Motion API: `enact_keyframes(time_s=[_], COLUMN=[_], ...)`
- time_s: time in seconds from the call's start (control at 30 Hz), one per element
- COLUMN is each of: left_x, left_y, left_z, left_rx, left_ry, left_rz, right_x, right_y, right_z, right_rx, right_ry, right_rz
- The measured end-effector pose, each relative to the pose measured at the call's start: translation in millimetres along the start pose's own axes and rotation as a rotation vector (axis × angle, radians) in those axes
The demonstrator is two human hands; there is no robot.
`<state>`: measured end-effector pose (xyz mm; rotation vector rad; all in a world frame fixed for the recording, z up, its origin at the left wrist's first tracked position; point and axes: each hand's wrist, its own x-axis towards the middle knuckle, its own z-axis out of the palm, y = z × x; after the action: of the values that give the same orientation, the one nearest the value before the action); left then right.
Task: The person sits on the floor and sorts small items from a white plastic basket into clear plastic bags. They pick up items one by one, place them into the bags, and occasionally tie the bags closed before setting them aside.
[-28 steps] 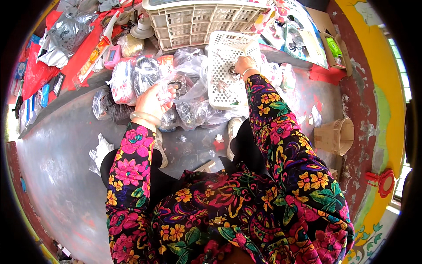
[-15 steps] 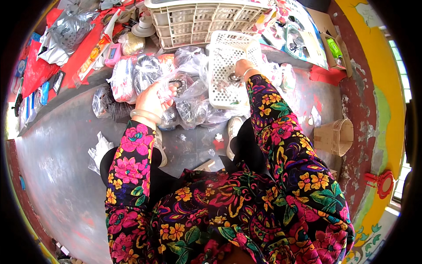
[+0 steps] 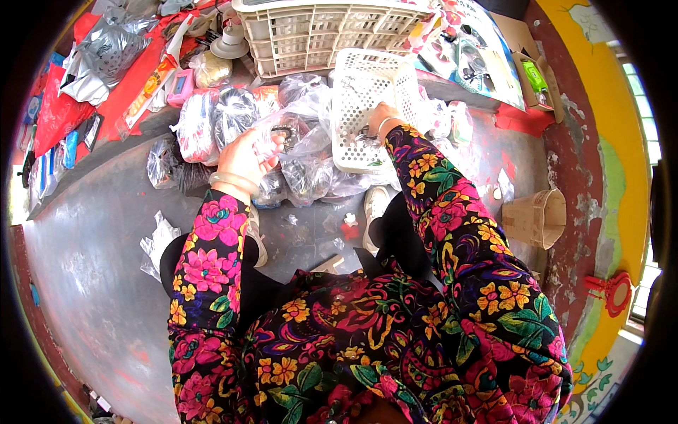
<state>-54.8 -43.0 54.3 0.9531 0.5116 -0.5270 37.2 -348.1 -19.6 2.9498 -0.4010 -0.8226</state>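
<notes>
My left hand (image 3: 244, 157) is closed on the edge of a clear plastic bag (image 3: 305, 138). A small dark ring (image 3: 281, 131) lies by its fingertips, seemingly in the bag's mouth. My right hand (image 3: 383, 119) reaches inside a white perforated plastic basket (image 3: 347, 157), to the right of the bag. Its fingers are bent down and pressed together near the basket's bottom. Something small and dark shows beside them, too small to name. My fingertips are hidden behind the hand.
Several filled plastic bags (image 3: 205, 131) crowd around the basket. Behind stands a large cream slatted crate (image 3: 325, 42). Red sheeting (image 3: 60, 127) with packaged goods is at far left. A cardboard box (image 3: 533, 215) and a crumpled white bag (image 3: 161, 240) lie on the grey floor (image 3: 106, 247).
My right hand has moved slightly left and lower within the basket. The dark ring seen beneath it before is now mostly covered. My left hand has stayed almost still on the bag.
</notes>
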Motion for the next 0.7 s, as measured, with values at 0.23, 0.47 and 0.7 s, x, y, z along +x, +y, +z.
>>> enact_keyframes(time_s=[0.23, 0.47, 0.7], left_x=[-1, 2, -4], left_y=[0, -2, -3], left_z=[0, -5, -1], left_rx=[0.011, 0.002, 0.033], left_ry=[0.005, -0.007, 0.007], left_rz=[0.007, 0.007, 0.027], right_x=[23, 10, -38], right_y=[0, 24, 13], right_z=[-5, -41, -109], right_rx=[-0.443, -0.012, 0.859], right_ry=[-0.276, -0.181, -0.027], right_rz=[-0.295, -0.320, -0.669])
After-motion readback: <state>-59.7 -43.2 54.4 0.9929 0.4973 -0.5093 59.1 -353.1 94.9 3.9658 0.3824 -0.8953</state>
